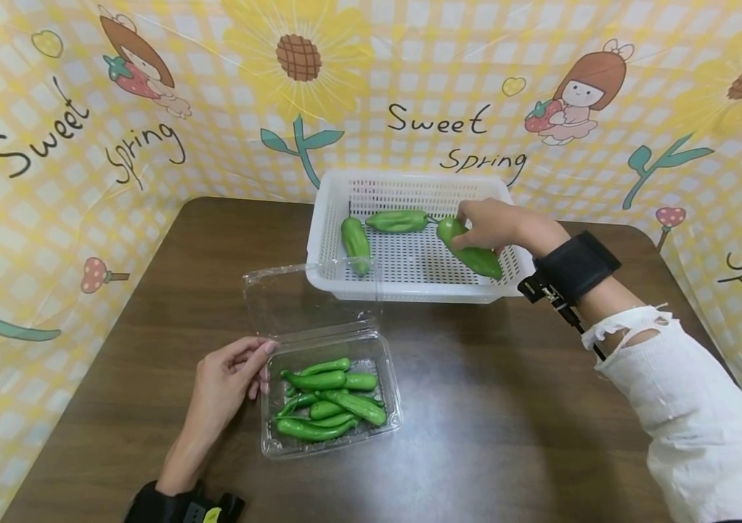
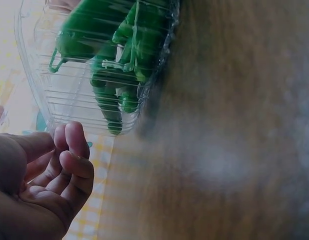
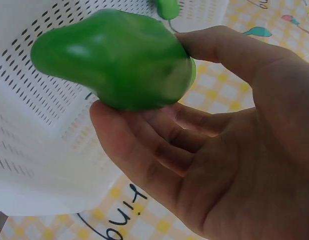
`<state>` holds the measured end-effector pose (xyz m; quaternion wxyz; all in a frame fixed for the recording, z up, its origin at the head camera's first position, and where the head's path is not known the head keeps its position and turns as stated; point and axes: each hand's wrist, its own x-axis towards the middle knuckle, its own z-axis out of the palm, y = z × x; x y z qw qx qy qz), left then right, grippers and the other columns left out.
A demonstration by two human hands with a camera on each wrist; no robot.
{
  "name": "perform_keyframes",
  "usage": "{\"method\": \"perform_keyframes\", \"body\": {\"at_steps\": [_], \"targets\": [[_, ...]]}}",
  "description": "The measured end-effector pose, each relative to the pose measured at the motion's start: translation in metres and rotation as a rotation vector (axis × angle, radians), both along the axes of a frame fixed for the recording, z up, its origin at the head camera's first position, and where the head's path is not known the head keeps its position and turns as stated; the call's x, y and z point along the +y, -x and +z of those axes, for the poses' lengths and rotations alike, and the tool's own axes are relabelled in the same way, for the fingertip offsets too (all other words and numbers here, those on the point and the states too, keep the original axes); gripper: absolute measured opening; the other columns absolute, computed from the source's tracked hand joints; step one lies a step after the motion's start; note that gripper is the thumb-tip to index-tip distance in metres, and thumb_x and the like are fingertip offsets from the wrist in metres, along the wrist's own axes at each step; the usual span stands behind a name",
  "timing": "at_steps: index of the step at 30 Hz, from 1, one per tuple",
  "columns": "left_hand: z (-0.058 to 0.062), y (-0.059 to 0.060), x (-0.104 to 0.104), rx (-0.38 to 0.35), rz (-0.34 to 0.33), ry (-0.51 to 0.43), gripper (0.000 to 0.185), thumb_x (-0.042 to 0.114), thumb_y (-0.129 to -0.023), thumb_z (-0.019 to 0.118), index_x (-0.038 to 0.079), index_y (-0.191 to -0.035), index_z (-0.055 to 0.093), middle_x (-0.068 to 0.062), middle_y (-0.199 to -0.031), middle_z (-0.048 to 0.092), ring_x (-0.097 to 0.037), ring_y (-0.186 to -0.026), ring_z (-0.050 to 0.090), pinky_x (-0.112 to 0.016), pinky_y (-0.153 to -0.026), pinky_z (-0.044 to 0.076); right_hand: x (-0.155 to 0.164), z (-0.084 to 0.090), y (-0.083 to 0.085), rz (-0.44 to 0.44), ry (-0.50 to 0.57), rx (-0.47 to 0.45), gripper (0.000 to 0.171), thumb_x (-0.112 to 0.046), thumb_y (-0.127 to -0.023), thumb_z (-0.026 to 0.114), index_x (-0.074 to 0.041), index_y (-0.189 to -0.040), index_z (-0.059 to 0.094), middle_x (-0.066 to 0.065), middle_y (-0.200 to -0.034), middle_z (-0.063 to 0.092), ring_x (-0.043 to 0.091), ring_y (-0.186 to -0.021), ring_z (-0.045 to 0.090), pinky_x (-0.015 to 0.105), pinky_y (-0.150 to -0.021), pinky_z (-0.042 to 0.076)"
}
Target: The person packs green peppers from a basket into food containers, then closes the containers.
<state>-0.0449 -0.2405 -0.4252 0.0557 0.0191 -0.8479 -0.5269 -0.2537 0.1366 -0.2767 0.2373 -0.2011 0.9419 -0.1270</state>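
In the head view my right hand (image 1: pixel 491 224) grips a large green pepper (image 1: pixel 472 254) over the right side of a white perforated basket (image 1: pixel 410 292). The right wrist view shows that pepper (image 3: pixel 119 60) between thumb and fingers. Two more green peppers, one lengthwise (image 1: pixel 397 221) and one upright (image 1: pixel 356 245), lie in the basket. My left hand (image 1: pixel 230 378) pinches the left rim of a clear plastic clamshell box (image 1: pixel 395 378) between thumb and fingertips. Several smaller green peppers (image 1: pixel 325 403) lie inside it. Its hinged lid (image 1: pixel 312 298) stands raised at the back, overlapping the basket's front left corner.
The brown wooden table (image 1: pixel 488 436) carries both containers, the basket at the back and the box nearer the front. A yellow checked cloth (image 1: pixel 410 43) with flowers and lettering rises behind and along both sides. A black wrist strap (image 1: pixel 576 269) sits on my right wrist.
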Motion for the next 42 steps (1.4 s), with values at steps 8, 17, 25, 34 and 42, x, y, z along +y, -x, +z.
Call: {"method": "perform_keyframes", "body": {"at_steps": [8, 17, 25, 34, 42], "targets": [[0.0, -0.001, 0.0, 0.001, -0.001, 0.0, 0.021, 0.026, -0.1, 0.061, 0.009, -0.105, 0.072, -0.008, -0.063, 0.065, -0.024, -0.045, 0.058, -0.031, -0.041, 0.049, -0.001, 0.004, -0.017, 0.04, 0.036, 0.025, 0.045, -0.027, -0.096, 0.062, 0.002, -0.128, 0.048, 0.019, -0.099, 0.066, 0.021, -0.069, 0.067, 0.037, -0.061, 0.061], [0.001, -0.001, -0.001, 0.004, 0.001, 0.002, 0.02, 0.026, -0.1, 0.061, 0.011, -0.106, 0.072, -0.007, -0.063, 0.065, -0.024, -0.046, 0.058, -0.03, -0.042, 0.049, -0.003, 0.011, -0.042, 0.139, 0.044, 0.121, 0.044, -0.029, -0.095, 0.064, -0.001, -0.126, 0.05, 0.009, -0.08, 0.06, 0.016, -0.062, 0.054, 0.028, -0.057, 0.047], [0.001, 0.0, -0.001, 0.003, -0.002, 0.003, 0.02, 0.026, -0.1, 0.061, 0.011, -0.106, 0.072, -0.007, -0.063, 0.065, -0.025, -0.046, 0.058, -0.03, -0.042, 0.048, -0.001, 0.01, -0.06, 0.155, 0.11, 0.162, 0.044, -0.028, -0.094, 0.066, -0.001, -0.125, 0.052, 0.01, -0.086, 0.063, 0.016, -0.067, 0.055, 0.029, -0.062, 0.047], [0.001, 0.001, -0.001, 0.005, -0.001, 0.001, 0.021, 0.027, -0.099, 0.062, 0.009, -0.105, 0.072, -0.007, -0.062, 0.064, -0.024, -0.045, 0.057, -0.03, -0.041, 0.048, -0.002, 0.014, -0.078, 0.222, 0.136, 0.182, 0.043, -0.03, -0.094, 0.066, -0.005, -0.126, 0.051, 0.007, -0.087, 0.064, 0.015, -0.071, 0.056, 0.029, -0.064, 0.048], [0.0, 0.0, -0.001, 0.011, 0.004, 0.013, 0.02, 0.026, -0.1, 0.061, 0.01, -0.105, 0.072, -0.005, -0.062, 0.064, -0.023, -0.044, 0.057, -0.03, -0.041, 0.048, -0.008, 0.009, -0.088, 0.287, 0.149, 0.201, 0.043, -0.03, -0.093, 0.067, -0.007, -0.125, 0.051, 0.003, -0.078, 0.062, 0.012, -0.065, 0.055, 0.027, -0.06, 0.049]]}}
